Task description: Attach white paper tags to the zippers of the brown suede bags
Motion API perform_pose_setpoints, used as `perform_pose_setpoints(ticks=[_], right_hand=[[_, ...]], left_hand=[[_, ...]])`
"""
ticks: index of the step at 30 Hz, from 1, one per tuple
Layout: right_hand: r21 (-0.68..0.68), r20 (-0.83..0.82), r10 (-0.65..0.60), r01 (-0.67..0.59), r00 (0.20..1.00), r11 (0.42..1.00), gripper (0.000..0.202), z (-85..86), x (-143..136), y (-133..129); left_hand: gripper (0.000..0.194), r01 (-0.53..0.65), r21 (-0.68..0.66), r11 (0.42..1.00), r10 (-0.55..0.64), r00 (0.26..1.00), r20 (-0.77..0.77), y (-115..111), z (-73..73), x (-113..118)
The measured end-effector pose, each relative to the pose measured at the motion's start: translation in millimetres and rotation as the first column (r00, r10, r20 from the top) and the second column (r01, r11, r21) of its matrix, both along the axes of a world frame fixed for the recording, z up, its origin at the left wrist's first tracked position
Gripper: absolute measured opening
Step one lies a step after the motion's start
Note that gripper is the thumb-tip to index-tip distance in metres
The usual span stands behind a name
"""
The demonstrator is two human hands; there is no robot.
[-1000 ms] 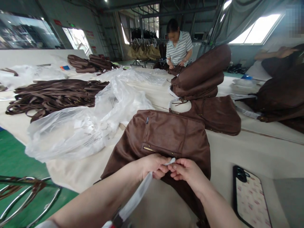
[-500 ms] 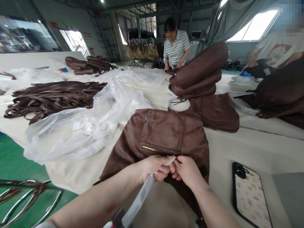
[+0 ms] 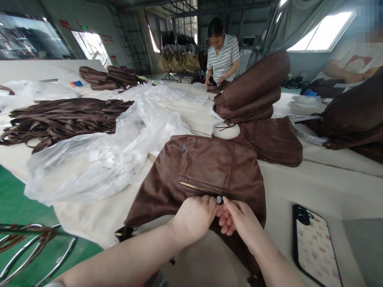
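A brown leather-look shoulder bag (image 3: 206, 163) lies flat before me, its front zipper (image 3: 194, 185) running across the lower part. At the zipper's right end, my left hand (image 3: 196, 218) and my right hand (image 3: 236, 215) meet, both closed. Between their fingertips shows a small whitish wrapped piece (image 3: 219, 199); whether it is the zipper pull I cannot tell. The right thumb and forefinger pinch it from the right, and its other fingers are curled below. The left fingertips touch it from the left, their grip partly hidden. The bag's strap (image 3: 236, 249) curves down beneath my forearms.
Crumpled clear plastic (image 3: 89, 163) and a heap of brown straps (image 3: 66, 119) lie left. More brown bags (image 3: 251, 91) are stacked behind. A phone (image 3: 317, 247) lies at right. One co-worker (image 3: 223, 56) stands across the table, another person (image 3: 350, 67) at the right.
The long white strip that ran from my hands down toward me is gone from view; only a small whitish piece shows. My left hand has turned, back upward, and the right fingers have shifted slightly.
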State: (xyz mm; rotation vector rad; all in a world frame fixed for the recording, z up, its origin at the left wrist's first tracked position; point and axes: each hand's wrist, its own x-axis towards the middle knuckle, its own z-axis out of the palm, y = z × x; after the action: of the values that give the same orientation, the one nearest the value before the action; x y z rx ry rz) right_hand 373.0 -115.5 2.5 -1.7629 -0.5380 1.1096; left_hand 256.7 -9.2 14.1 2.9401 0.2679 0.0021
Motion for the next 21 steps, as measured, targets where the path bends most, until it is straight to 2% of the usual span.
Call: perform_pose_setpoints(ticks=[6,9,13,16,18,20,21], right_hand=[[0.011,0.034,0.011,-0.011,0.999,1.0,0.053,-1.1,3.2,-1.7],[-0.041,0.174,0.029,-0.022,0.984,0.999,0.057,6.4,1.2,-2.2],[-0.103,0.367,0.089,-0.054,0.926,0.993,0.055,16.8,-4.0,-2.1],[-0.1,0.398,0.111,-0.077,0.911,0.992,0.044,18.5,-6.9,-1.6],[-0.07,0.395,0.095,-0.072,0.914,0.995,0.037,17.0,-7.8,-1.4],[-0.039,0.378,0.068,-0.058,0.923,0.998,0.033,14.0,-7.9,-1.2],[-0.026,0.356,0.055,-0.049,0.933,0.998,0.033,12.0,-7.8,-1.1]], left_hand=[[0.018,0.075,0.114,0.991,-0.075,0.997,-0.006,-5.0,3.0,-3.6],[0.021,0.071,0.149,0.986,-0.069,0.997,-0.02,-8.3,-0.2,-4.3],[0.03,0.057,0.163,0.985,-0.048,0.997,-0.058,-12.6,-3.8,-4.0],[0.029,0.04,0.101,0.994,-0.034,0.997,-0.067,-12.0,-3.6,-3.3],[0.023,-0.008,-0.001,1.0,0.008,0.999,-0.035,-8.9,-2.5,-3.1],[0.023,-0.127,-0.157,0.979,0.134,0.99,0.035,-4.5,-1.0,-3.4],[0.024,-0.188,-0.25,0.95,0.211,0.975,0.069,-2.2,-0.3,-3.6]])
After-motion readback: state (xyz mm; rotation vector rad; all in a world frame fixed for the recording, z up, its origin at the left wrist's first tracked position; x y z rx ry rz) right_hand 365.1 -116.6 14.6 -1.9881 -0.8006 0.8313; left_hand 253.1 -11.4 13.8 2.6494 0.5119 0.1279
